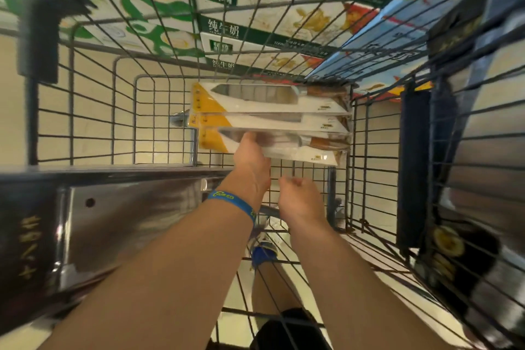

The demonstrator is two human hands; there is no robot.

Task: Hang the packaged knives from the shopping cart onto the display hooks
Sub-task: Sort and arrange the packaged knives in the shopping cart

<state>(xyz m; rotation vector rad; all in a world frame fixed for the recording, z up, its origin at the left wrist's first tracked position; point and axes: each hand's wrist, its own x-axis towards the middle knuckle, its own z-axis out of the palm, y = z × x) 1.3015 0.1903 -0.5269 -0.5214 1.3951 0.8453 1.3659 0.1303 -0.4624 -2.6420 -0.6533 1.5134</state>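
Observation:
I look straight down into a wire shopping cart (93,111). Three packaged knives lie stacked at its far right: a top package (267,98), a middle one (264,122) and a nearest one (301,148), each white with a yellow corner and a wooden handle. My left hand (251,159), with a blue wristband, grips the nearest package by its near edge, fingers hidden under it. Just right of it and closer to me, my right hand (298,197) hangs curled into a loose fist, holding nothing. No display hooks are in view.
Stacked milk cartons (221,31) and blue boxes (397,23) stand beyond the cart's far end. A shiny metal panel with gold characters (99,224) lies at the left. A dark bottle (451,253) sits outside the right wire wall. Pale floor tiles show through the mesh.

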